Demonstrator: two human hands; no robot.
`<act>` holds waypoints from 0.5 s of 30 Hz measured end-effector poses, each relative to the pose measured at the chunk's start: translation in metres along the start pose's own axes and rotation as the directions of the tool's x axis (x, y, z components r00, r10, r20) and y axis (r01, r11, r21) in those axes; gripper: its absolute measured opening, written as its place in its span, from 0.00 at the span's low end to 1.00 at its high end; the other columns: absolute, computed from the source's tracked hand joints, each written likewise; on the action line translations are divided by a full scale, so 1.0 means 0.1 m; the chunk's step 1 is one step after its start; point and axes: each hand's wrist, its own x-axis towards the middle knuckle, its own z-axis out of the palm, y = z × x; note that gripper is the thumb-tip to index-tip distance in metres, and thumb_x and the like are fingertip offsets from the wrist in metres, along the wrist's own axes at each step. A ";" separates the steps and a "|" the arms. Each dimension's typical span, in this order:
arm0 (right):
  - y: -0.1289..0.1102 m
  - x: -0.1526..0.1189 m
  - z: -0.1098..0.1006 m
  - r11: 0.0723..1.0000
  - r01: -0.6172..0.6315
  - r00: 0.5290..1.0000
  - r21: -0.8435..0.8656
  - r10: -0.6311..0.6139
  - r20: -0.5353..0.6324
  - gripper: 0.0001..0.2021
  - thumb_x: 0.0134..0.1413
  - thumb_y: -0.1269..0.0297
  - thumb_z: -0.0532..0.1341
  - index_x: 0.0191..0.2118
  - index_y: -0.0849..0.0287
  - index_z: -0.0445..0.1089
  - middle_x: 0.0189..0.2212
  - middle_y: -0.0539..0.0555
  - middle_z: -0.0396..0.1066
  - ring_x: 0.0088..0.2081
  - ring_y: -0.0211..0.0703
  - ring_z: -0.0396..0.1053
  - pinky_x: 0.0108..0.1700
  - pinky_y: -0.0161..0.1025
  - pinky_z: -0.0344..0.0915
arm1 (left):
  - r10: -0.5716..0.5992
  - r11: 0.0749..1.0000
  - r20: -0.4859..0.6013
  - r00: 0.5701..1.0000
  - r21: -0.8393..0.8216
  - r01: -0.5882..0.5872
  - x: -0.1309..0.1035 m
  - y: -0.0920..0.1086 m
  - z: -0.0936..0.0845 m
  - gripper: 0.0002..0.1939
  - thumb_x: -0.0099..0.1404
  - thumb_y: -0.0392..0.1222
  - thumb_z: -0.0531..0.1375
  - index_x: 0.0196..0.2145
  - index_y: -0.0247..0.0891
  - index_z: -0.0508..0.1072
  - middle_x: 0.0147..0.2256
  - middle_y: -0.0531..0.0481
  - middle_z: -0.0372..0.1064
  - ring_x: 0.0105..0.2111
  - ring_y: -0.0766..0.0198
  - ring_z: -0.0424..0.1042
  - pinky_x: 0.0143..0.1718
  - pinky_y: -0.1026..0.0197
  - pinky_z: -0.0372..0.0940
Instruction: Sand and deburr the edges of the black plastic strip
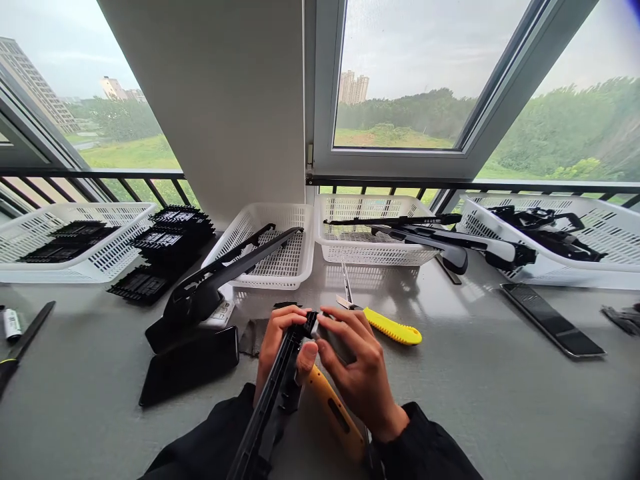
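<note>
My left hand (280, 340) is wrapped round the upper end of a long black plastic trim piece (265, 413), which slants down toward me. My right hand (357, 360) is at that same end, fingers bent and close together. A small greyish piece (340, 343) shows partly under its fingers; its kind is hidden. Under the hands lies a tool with an orange-yellow handle (337, 417), its far end covered. Just beyond my right hand rests a yellow utility knife (393, 327). A dark scrap of cloth (254, 337) lies beside my left hand.
White plastic baskets (295, 280) line the window side, several holding long black parts. Black ribbed parts (173, 237) are stacked at left. A black phone (190, 367) lies near my left sleeve, another dark phone-like slab (553, 320) at right. A black-bladed tool (30, 337) lies far left.
</note>
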 end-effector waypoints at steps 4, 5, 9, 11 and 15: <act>0.04 -0.01 0.01 0.991 -0.119 0.992 -0.055 0.116 -0.056 0.11 0.72 0.64 0.65 0.55 0.52 0.80 0.54 0.57 0.80 0.56 0.53 0.76 0.60 0.54 0.73 | -0.001 1.000 -0.019 1.000 -0.007 0.001 0.01 0.03 0.01 0.17 0.76 0.59 0.63 0.50 0.44 0.74 0.49 0.44 0.74 0.50 0.50 0.81 0.52 0.48 0.77; 0.03 -0.02 0.00 0.994 -0.098 0.994 -0.050 0.096 -0.049 0.11 0.72 0.65 0.65 0.55 0.52 0.80 0.54 0.57 0.80 0.56 0.53 0.76 0.60 0.54 0.73 | -0.001 1.000 -0.017 1.000 -0.008 0.001 0.01 0.04 0.00 0.17 0.76 0.59 0.63 0.50 0.44 0.74 0.49 0.44 0.74 0.50 0.50 0.81 0.52 0.48 0.77; -0.02 -0.02 -0.02 0.999 0.043 0.999 0.012 -0.043 0.016 0.13 0.70 0.68 0.65 0.56 0.52 0.79 0.57 0.57 0.79 0.56 0.51 0.75 0.58 0.52 0.74 | -0.015 1.000 0.005 1.000 -0.009 0.015 0.03 0.07 -0.03 0.16 0.76 0.56 0.64 0.51 0.44 0.74 0.50 0.45 0.73 0.52 0.52 0.79 0.54 0.48 0.76; 0.01 0.00 -0.04 1.000 0.022 0.999 0.013 -0.022 0.028 0.12 0.71 0.67 0.66 0.56 0.51 0.79 0.57 0.57 0.79 0.56 0.52 0.75 0.58 0.52 0.74 | -0.021 1.000 0.007 1.000 -0.010 0.021 0.03 0.07 -0.03 0.16 0.76 0.56 0.63 0.51 0.44 0.73 0.50 0.46 0.73 0.52 0.52 0.79 0.55 0.48 0.75; 0.06 0.01 -0.04 0.995 -0.095 0.995 -0.016 0.095 -0.006 0.10 0.73 0.64 0.65 0.55 0.52 0.80 0.55 0.57 0.80 0.57 0.53 0.75 0.59 0.53 0.73 | -0.018 1.000 0.024 1.000 -0.011 0.019 0.00 0.01 -0.02 0.17 0.77 0.59 0.62 0.52 0.45 0.73 0.51 0.45 0.72 0.52 0.51 0.79 0.55 0.46 0.75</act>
